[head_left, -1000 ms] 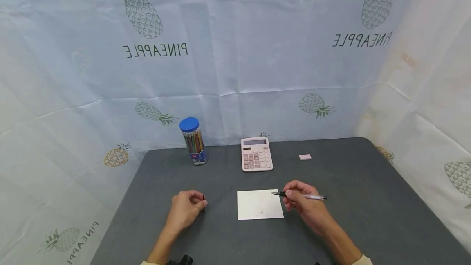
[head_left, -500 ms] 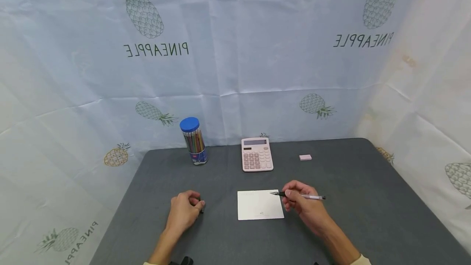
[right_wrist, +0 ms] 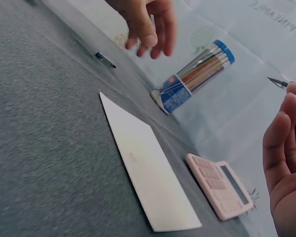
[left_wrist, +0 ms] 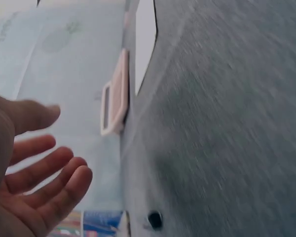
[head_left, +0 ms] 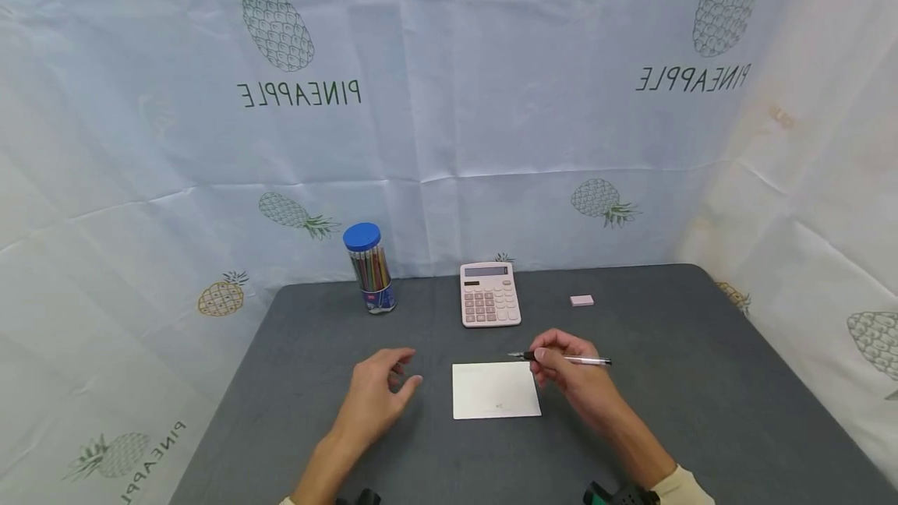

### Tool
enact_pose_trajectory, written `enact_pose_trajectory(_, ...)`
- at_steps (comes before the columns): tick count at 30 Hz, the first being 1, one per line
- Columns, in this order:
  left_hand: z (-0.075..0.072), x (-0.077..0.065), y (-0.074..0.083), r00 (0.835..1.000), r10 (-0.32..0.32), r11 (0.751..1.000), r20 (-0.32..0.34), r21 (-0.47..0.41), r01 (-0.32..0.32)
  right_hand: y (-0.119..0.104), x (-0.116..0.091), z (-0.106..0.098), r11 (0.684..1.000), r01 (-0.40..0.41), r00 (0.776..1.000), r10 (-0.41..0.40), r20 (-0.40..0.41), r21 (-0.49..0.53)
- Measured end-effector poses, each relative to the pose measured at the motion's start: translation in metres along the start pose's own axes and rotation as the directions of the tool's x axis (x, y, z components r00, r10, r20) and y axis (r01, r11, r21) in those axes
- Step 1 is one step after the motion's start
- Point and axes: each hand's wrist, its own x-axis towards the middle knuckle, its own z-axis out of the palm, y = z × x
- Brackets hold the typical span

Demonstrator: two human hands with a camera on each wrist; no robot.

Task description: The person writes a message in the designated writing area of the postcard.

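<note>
My right hand (head_left: 578, 380) pinches an uncapped pen (head_left: 589, 361) with a clear barrel, its tip pointing left above the far edge of a white card (head_left: 491, 394). In the right wrist view the pen (right_wrist: 277, 83) shows only its tip past the fingers. My left hand (head_left: 372, 396) is held over the table left of the card, fingers spread and gripping nothing. Below it a small dark pen cap (right_wrist: 105, 59) lies on the table; the left hand hides it in the head view, while the left wrist view shows the cap (left_wrist: 155, 219) end-on.
A pink calculator (head_left: 489, 294) lies behind the card. At the back left stands a blue-lidded jar (head_left: 369, 270) of pencils, and a pink eraser (head_left: 581, 300) lies at the back right. Pineapple-print cloth (head_left: 449, 131) hangs behind the dark table (head_left: 673, 333).
My left hand has let go of the pen cap, opened its fingers and shifted right toward the card. My right hand has moved the pen slightly away from me and left.
</note>
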Motion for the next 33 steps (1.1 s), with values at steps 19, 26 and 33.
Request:
enact_pose_trajectory(19, 0.039, 0.021, 0.025, 0.894, 0.096, 0.968, 0.437, 0.169, -0.186, 0.038, 0.043, 0.032, 0.951, 0.15, 0.989, -0.144, 0.043, -0.27)
enact_pose_trajectory(26, 0.043, 0.02, 0.025, 0.868, 0.07, 0.957, 0.491, 0.213, -0.197, 0.058, 0.05, 0.039, 0.941, 0.126, 0.992, -0.117, 0.049, -0.315)
enact_pose_trajectory(33, 0.044, 0.02, 0.022, 0.858, 0.074, 0.957, 0.508, 0.206, -0.204, 0.074, 0.057, 0.048, 0.909, 0.11, 0.993, -0.115, 0.011, -0.402)
